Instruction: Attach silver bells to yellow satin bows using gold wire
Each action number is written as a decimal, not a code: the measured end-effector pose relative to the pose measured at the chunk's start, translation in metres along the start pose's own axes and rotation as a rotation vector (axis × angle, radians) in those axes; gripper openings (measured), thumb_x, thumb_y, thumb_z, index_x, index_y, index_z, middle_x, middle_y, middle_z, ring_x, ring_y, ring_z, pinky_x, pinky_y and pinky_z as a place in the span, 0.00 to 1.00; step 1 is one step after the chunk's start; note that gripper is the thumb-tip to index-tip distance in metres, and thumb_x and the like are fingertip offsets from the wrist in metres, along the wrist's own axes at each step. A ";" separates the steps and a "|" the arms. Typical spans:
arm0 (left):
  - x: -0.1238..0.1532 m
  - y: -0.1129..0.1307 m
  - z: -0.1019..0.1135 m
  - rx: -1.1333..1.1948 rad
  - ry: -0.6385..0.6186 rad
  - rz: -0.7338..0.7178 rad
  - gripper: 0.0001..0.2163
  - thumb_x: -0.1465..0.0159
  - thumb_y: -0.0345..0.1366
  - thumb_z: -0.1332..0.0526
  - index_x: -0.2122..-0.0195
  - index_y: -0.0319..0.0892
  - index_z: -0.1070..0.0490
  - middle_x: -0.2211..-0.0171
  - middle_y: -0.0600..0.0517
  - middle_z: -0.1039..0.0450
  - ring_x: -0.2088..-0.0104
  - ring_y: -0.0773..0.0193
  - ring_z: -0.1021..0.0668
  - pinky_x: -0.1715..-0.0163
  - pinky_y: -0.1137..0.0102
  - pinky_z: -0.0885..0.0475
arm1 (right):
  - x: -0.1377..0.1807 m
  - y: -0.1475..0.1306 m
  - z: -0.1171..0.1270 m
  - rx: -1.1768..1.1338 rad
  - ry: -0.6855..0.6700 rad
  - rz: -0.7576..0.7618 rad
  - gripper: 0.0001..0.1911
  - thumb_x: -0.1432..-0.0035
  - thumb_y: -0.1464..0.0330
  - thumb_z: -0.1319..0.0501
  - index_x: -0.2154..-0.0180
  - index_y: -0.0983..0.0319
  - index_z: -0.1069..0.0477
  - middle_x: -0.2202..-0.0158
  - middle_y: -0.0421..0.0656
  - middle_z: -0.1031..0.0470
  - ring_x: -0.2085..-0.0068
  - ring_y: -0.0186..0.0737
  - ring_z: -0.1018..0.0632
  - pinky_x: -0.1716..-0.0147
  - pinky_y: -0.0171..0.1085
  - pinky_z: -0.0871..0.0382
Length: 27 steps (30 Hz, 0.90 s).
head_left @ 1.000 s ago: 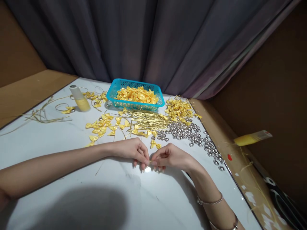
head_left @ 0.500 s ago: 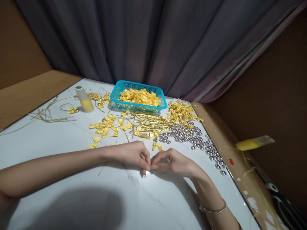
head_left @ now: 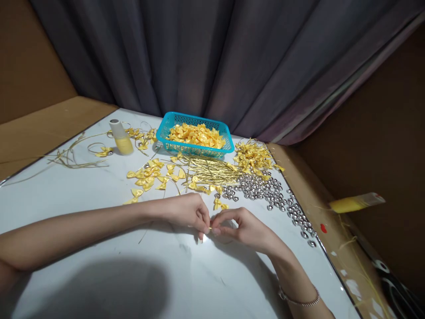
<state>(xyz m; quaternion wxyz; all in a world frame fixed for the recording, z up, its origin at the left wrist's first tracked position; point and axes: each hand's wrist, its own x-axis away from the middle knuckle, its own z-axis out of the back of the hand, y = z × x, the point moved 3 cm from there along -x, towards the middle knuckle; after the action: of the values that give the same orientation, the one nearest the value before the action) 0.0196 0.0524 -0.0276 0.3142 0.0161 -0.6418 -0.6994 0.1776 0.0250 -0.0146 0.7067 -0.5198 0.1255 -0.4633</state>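
My left hand (head_left: 194, 214) and my right hand (head_left: 244, 228) meet above the white tabletop, each in a pinch. A short bit of gold cord (head_left: 210, 228) shows between their fingertips, and a faint thin strand curves below my right fingers. Most of the cord is hidden by the fingers. Just beyond my right hand lie loose yellow bows (head_left: 219, 204). Farther back is a bundle of gold cords (head_left: 212, 170), with a pile of silver bell-like pieces (head_left: 257, 187) to its right.
A blue basket (head_left: 195, 148) of yellow bows stands at the back. Bows with cords (head_left: 254, 155) are heaped right of it. A bottle with yellow contents (head_left: 122, 139) stands at left; a yellow tube (head_left: 357, 203) is at right. More bows (head_left: 149, 175) lie left of centre.
The whole view has shifted slightly, so things sit a little farther right. My hands stay together, with a bit more gold cord showing between the fingertips.
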 end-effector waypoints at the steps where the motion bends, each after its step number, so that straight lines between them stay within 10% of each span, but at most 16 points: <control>1: 0.000 0.000 0.000 0.002 0.008 0.007 0.06 0.46 0.30 0.40 0.73 0.40 0.23 0.75 0.52 0.21 0.70 0.63 0.21 0.69 0.73 0.31 | 0.000 0.000 0.000 0.007 0.010 -0.007 0.07 0.47 0.69 0.39 0.70 0.64 0.22 0.67 0.46 0.20 0.65 0.39 0.24 0.62 0.39 0.32; 17: -0.008 -0.008 0.017 -0.013 0.080 -0.057 0.06 0.44 0.36 0.38 0.70 0.40 0.23 0.72 0.52 0.22 0.68 0.63 0.22 0.67 0.73 0.31 | -0.007 0.004 0.001 -0.011 0.189 -0.025 0.07 0.48 0.69 0.38 0.71 0.63 0.22 0.70 0.43 0.21 0.68 0.37 0.24 0.65 0.35 0.31; 27: -0.006 -0.011 0.064 -0.570 0.608 -0.208 0.14 0.40 0.40 0.40 0.54 0.42 0.31 0.54 0.46 0.29 0.55 0.56 0.29 0.57 0.65 0.35 | -0.005 0.011 0.015 -0.109 0.282 -0.059 0.07 0.50 0.66 0.37 0.74 0.63 0.23 0.72 0.43 0.21 0.69 0.39 0.23 0.65 0.37 0.30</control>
<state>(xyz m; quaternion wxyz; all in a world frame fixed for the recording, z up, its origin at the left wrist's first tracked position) -0.0077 0.1122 -0.0286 0.4089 0.1986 -0.2959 -0.8402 0.1902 0.0384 -0.0191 0.6389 -0.4904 0.2331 -0.5450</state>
